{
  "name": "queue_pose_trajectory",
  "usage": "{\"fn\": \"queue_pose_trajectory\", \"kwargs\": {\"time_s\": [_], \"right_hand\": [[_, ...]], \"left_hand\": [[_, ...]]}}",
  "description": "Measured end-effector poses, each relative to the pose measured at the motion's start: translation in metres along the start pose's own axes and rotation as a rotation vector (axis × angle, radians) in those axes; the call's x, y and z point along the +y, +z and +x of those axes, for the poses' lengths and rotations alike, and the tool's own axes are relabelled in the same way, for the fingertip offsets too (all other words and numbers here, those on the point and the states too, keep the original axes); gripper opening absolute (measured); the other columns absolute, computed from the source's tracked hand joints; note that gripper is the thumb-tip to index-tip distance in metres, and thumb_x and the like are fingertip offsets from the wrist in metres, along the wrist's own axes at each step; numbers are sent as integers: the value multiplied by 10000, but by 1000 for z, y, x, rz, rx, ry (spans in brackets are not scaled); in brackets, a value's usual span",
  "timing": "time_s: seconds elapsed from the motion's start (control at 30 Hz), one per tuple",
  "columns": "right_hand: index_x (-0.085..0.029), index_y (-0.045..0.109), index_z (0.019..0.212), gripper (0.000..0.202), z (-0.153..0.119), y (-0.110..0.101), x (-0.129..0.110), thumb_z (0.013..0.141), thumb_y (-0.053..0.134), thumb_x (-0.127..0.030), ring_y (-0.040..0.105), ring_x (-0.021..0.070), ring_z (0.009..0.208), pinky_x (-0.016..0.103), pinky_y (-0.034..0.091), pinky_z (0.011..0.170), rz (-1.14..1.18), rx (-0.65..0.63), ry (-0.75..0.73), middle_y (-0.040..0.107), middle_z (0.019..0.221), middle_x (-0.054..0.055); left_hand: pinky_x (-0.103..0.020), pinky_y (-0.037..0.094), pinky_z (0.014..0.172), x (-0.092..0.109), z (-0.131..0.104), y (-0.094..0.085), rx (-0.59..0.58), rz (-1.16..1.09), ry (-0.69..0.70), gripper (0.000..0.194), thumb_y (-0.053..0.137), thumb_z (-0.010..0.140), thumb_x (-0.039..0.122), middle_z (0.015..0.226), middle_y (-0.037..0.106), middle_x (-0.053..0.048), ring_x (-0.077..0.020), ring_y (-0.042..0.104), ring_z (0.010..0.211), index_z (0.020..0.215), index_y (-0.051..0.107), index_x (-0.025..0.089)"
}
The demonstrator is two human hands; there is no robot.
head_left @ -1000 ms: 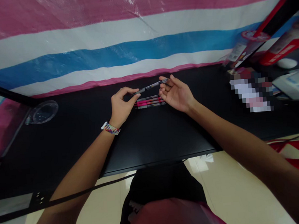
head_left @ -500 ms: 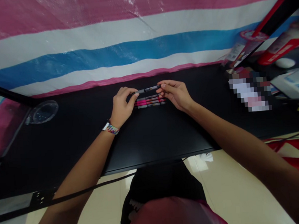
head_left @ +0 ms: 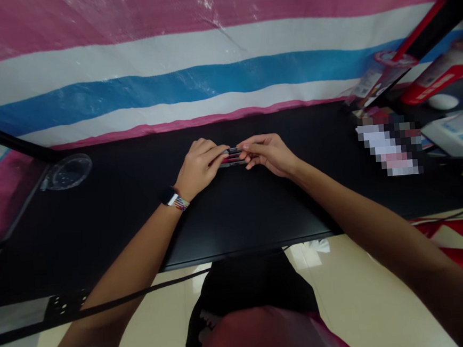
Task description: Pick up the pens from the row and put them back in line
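Several pens (head_left: 233, 163), some pink and some grey, lie side by side on the black table (head_left: 250, 209). A black and grey pen (head_left: 235, 149) is at the far side of this row, held at its ends between both hands. My left hand (head_left: 202, 164) pinches its left end and covers the left part of the row. The fingers of my right hand (head_left: 270, 153) close on its right end, with the lower fingers curled beside the other pens. A watch and a patterned band are on my left wrist.
A clear round plastic lid (head_left: 71, 171) lies at the table's left. At the right are a clear tub (head_left: 380, 76), a red and white canister (head_left: 436, 74), a white rounded object (head_left: 443, 101) and a blurred-out packet (head_left: 388, 150). Striped sheeting hangs behind.
Both hands have lowered the held pen toward the near side, against the row. My left hand has slid right, so the hands are closer together and cover more of the pens.
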State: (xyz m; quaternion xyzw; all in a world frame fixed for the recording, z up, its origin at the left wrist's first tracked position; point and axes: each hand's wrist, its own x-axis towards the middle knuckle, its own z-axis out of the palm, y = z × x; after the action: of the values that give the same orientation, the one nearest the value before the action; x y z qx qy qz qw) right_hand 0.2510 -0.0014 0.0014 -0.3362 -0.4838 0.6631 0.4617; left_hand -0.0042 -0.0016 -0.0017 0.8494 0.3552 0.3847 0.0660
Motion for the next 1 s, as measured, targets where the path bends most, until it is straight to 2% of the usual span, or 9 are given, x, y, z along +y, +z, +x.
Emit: {"fn": "queue_pose_trajectory", "kwargs": {"time_s": [0.17,0.27,0.33,0.43,0.6,0.67,0.77,0.87,1.0], "right_hand": [[-171,914,999,341,1,-3,1,809,1033,-428,760,165,676,332,741,703,-47,-12,-78,838,834,78],[-194,927,1035,345,2,-6,2,796,1039,-416,784,171,718,345,757,762,-91,-20,-123,854,877,66],[-205,928,1055,338,2,-7,1,812,1030,-417,784,170,738,354,764,776,-103,-30,-136,854,883,58],[-202,921,1047,348,1,-5,-2,822,1022,-447,762,166,716,350,762,733,-92,-45,-124,835,842,51],[-161,893,1048,343,-1,-4,-7,825,1012,-394,706,143,652,296,715,643,0,-78,-29,796,789,45],[-156,878,1099,312,-1,-5,-9,869,953,-353,688,134,641,273,693,620,99,-115,42,784,785,32],[-127,848,1176,348,0,-6,-12,960,775,-391,720,153,693,248,665,601,292,-148,150,807,846,60],[-111,811,1225,393,2,-6,-13,1027,610,-385,764,176,771,240,658,623,409,-117,202,833,923,96],[-143,792,1224,329,3,-2,-10,1086,555,-324,768,158,771,235,671,696,445,-40,189,823,893,69]], "left_hand": [[-484,525,903,3,2,-3,-37,-52,-15,323,600,1126,480,913,748,-76,-287,656,886,1190,869,313],[-436,536,828,6,3,-5,-25,-115,-80,335,633,1117,516,818,718,-52,-253,639,791,1080,889,304],[-422,547,825,8,3,-6,3,-126,-100,322,660,1106,521,849,749,-54,-247,658,805,1085,896,303],[-437,566,889,8,3,-7,59,-106,-71,272,707,1084,501,970,805,-65,-259,701,902,1166,899,326],[-467,575,953,3,2,-6,65,-77,-19,228,739,1069,445,961,805,-52,-267,716,952,1216,890,359],[-459,577,942,2,1,-6,76,-73,-13,228,742,1071,435,963,806,-50,-260,715,943,1230,887,359],[-434,579,911,2,1,-5,117,-61,-10,231,743,1081,439,978,813,-50,-241,708,920,1230,887,339],[-415,579,893,3,1,-5,153,-34,10,243,726,1100,429,983,820,-56,-225,703,904,1225,888,297],[-410,582,879,6,2,-4,154,-7,16,251,721,1105,434,969,821,-55,-217,701,881,1206,889,277]]}}
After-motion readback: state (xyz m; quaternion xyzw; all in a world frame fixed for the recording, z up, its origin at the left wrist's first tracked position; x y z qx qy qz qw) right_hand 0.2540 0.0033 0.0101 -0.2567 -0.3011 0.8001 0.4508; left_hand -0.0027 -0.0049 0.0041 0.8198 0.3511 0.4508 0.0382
